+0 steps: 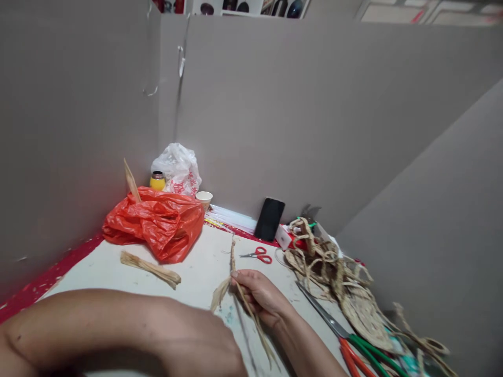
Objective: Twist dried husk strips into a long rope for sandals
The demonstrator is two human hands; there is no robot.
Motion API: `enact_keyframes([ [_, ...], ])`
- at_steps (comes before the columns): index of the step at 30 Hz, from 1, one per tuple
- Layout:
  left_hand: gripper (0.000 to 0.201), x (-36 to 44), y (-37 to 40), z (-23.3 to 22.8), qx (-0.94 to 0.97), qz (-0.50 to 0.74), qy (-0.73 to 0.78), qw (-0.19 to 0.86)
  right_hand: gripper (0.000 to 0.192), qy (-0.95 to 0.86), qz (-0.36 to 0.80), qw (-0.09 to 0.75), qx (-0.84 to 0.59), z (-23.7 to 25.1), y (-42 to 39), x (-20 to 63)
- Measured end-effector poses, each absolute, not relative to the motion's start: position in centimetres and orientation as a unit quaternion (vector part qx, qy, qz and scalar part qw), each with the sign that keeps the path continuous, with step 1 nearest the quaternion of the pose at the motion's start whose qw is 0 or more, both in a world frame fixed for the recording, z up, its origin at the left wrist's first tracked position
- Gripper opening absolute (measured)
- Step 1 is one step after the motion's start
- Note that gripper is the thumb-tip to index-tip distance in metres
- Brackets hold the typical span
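My left hand (196,348) lies blurry on the white counter (102,269); I cannot tell its grip. My right hand (261,296) pinches the thin dry straw strands (236,272) mid-length. They look light, bendy, easily snapped.

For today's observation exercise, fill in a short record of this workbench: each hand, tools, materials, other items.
right hand: grips straw strands
left hand: blurred in the foreground, beside the strands; grip unclear
tools: small scissors; large scissors
materials: straw bundle; braided straw
other items: orange bag, white bag, yellow jar, cup, phone
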State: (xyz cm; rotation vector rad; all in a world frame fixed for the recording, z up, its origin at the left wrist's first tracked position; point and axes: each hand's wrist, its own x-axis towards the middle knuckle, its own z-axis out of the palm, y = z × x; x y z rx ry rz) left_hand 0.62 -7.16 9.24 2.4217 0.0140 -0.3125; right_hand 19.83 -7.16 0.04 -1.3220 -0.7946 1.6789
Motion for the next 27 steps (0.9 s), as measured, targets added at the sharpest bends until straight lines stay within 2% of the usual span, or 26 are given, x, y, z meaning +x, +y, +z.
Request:
enact_keyframes([
  [2, 0.020, -0.2, -5.2, 10.7, 0.936, -0.058, 0.079, 0.339, 0.034, -0.318, 0.675, 0.415, -0.521, -0.1, -7.2, 19.8],
  [4, 0.017, -1.3, -2.6, 11.1, 0.939, -0.055, 0.137, 0.311, 0.034, -0.318, 0.678, 0.413, -0.519, -0.2, -7.1, 19.9],
  [8, 0.008, -4.5, 2.1, 9.0, 0.933, -0.043, 0.271, 0.234, 0.034, -0.312, 0.685, 0.408, -0.518, -0.2, -7.0, 20.0],
  [12, 0.006, -7.0, 3.2, 6.7, 0.927, -0.058, 0.294, 0.225, 0.034, -0.304, 0.694, 0.405, -0.512, -0.4, -6.8, 20.3],
  [15, 0.010, -7.3, 2.6, 6.6, 0.927, -0.008, 0.289, 0.240, 0.033, -0.305, 0.698, 0.409, -0.503, -0.6, -6.8, 20.5],
  [17, 0.012, -6.7, 2.3, 7.4, 0.903, 0.039, 0.298, 0.307, 0.032, -0.307, 0.695, 0.411, -0.504, -0.8, -6.8, 20.6],
  [22, 0.028, -3.1, 2.9, 8.3, 0.704, 0.142, 0.302, 0.626, 0.033, -0.327, 0.687, 0.426, -0.490, -0.8, -6.7, 20.4],
  [25, 0.046, 0.1, 3.6, 6.6, 0.605, 0.152, 0.289, 0.726, 0.035, -0.340, 0.682, 0.441, -0.475, -0.4, -6.6, 20.2],
  [27, 0.047, 2.1, 3.9, 4.8, 0.570, 0.129, 0.278, 0.762, 0.034, -0.348, 0.683, 0.439, -0.469, -0.1, -6.5, 20.1],
])
